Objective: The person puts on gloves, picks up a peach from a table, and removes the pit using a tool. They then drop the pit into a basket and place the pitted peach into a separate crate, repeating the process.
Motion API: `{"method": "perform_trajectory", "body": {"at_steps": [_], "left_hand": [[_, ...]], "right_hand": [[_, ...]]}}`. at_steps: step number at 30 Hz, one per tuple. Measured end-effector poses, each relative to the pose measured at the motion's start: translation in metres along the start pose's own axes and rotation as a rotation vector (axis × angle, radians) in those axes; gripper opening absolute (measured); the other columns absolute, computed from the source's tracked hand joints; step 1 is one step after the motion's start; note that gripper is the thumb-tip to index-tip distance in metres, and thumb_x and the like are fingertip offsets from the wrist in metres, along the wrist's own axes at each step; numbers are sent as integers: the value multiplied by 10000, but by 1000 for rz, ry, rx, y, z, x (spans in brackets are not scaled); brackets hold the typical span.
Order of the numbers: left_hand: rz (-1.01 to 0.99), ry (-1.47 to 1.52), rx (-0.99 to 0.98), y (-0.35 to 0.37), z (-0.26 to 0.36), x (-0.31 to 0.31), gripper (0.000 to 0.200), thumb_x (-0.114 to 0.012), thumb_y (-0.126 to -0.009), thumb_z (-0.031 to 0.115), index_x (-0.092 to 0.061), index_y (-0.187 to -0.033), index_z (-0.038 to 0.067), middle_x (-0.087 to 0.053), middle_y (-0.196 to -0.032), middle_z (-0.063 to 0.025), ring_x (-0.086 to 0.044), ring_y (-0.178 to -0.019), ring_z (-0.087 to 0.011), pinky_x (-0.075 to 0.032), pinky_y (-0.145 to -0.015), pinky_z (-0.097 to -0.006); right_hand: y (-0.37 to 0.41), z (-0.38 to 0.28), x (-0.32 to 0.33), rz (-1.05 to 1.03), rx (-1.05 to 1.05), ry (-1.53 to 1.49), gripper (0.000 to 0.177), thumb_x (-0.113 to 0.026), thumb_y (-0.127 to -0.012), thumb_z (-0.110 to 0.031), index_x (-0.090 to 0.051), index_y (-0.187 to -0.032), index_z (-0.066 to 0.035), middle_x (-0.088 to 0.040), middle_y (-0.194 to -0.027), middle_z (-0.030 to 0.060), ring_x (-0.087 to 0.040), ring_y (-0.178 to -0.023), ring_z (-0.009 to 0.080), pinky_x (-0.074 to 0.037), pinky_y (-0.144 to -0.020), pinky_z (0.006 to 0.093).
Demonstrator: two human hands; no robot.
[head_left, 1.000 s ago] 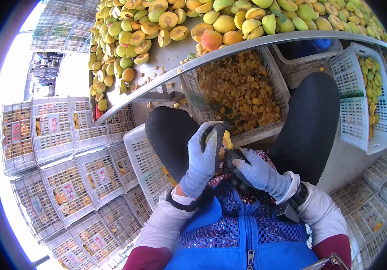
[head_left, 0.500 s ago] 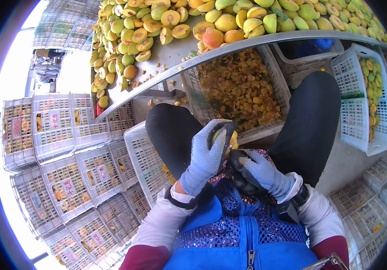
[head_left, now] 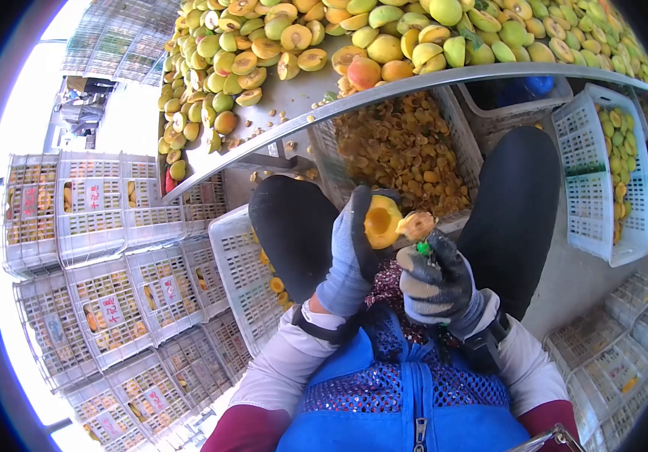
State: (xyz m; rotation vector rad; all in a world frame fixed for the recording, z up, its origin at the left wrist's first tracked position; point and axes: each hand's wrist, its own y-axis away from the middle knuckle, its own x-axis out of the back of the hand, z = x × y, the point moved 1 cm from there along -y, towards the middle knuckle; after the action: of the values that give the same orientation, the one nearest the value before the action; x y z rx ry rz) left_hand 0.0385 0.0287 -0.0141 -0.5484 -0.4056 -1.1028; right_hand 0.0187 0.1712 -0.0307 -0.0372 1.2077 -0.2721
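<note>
Here, left grip (head_left: 350, 256) holds one fruit half (head_left: 381, 221); right grip (head_left: 437, 280) clenches one tool (head_left: 423, 248).

1. You sit in a fruit-processing yard, probably open-air: glare hides the far edge.
2. A steel table (head_left: 288, 96) carries heaps of whole and halved yellow fruit (head_left: 414, 34).
3. Stacked, labelled white crates (head_left: 113, 248) surround you; one holds fruit scraps (head_left: 399, 143).

Gap between thighs (head_left: 512, 196) around left hand (head_left: 350, 252), pit crate (head_left: 407, 143) ahead, table edge (head_left: 429, 80) above, white crate (head_left: 243, 256) left.
</note>
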Motion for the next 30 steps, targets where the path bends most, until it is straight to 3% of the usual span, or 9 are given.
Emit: {"method": "perform_trajectory", "body": {"at_steps": [1,3,6,9,11,18,22,26,30], "left_hand": [[31,743,652,3,-6,4,399,-478,-952,372,-611,-1000,-2,-619,-871,-68,-605,-781,-132,-508,-662,-268],[140,1082,784,6,-20,14,374,-476,-953,344,-609,-1001,-1,-622,-889,-75,-608,-785,-139,-511,-671,-256],[350,746,420,11,-27,68,335,-444,-958,258,-597,-1064,-21,-624,-978,-92,-599,-867,-160,-496,-800,-287],[306,-260,168,5,-55,156,275,-514,-923,191,-597,-1080,-19,-630,-1016,-156,-618,-920,-234,-487,-823,-349],[109,-867,491,4,-86,191,336,-593,-869,259,-600,-1092,8,-640,-1011,-186,-635,-905,-284,-483,-797,-350],[13,-647,214,-134,-55,144,254,-601,-849,284,-652,-975,68,-661,-847,-132,-641,-819,-303,-488,-718,-369],[-72,-1087,549,-236,-126,140,589,-557,-802,523,-579,-1112,22,-656,-968,-197,-610,-997,-343,-480,-830,-419],[32,-924,516,-262,-250,140,655,-664,-740,472,-509,-1137,-25,-601,-1066,-279,-557,-1065,-421,-456,-903,-429],[-51,70,699,-228,-167,122,319,-638,-802,79,-498,-1085,36,-597,-871,-77,-572,-562,-120,-464,-436,-223]], "right_hand": [[0,-3,8,99,-10,-24,464,-365,-964,-485,-517,-826,-69,-365,-518,-17,-312,-336,51,-301,-303,218],[2,-11,31,297,-16,-73,463,-361,-965,-485,-519,-834,-70,-353,-519,-19,-300,-342,51,-297,-306,219],[0,-14,30,317,-81,-42,478,-346,-962,-510,-530,-852,-83,-340,-519,-26,-302,-357,54,-294,-317,215],[-1,-15,22,270,-106,108,492,-349,-951,-533,-538,-863,-88,-347,-518,-24,-301,-353,52,-293,-316,214],[0,-17,22,300,-112,139,492,-354,-949,-535,-538,-862,-88,-350,-516,-22,-295,-348,53,-289,-312,215],[-15,-28,-10,549,-135,434,494,-377,-948,-518,-541,-895,-54,-376,-514,-10,-314,-349,62,-256,-310,206],[-12,-41,2,591,-56,378,496,-364,-953,-516,-546,-905,-57,-373,-517,-11,-313,-355,68,-252,-314,204],[-15,-50,1,654,-42,415,494,-350,-938,-561,-530,-924,-101,-351,-513,-27,-297,-359,60,-231,-322,204],[-20,-55,6,641,-38,423,497,-374,-942,-542,-539,-963,-73,-377,-516,-38,-314,-356,62,-252,-326,208]]}}
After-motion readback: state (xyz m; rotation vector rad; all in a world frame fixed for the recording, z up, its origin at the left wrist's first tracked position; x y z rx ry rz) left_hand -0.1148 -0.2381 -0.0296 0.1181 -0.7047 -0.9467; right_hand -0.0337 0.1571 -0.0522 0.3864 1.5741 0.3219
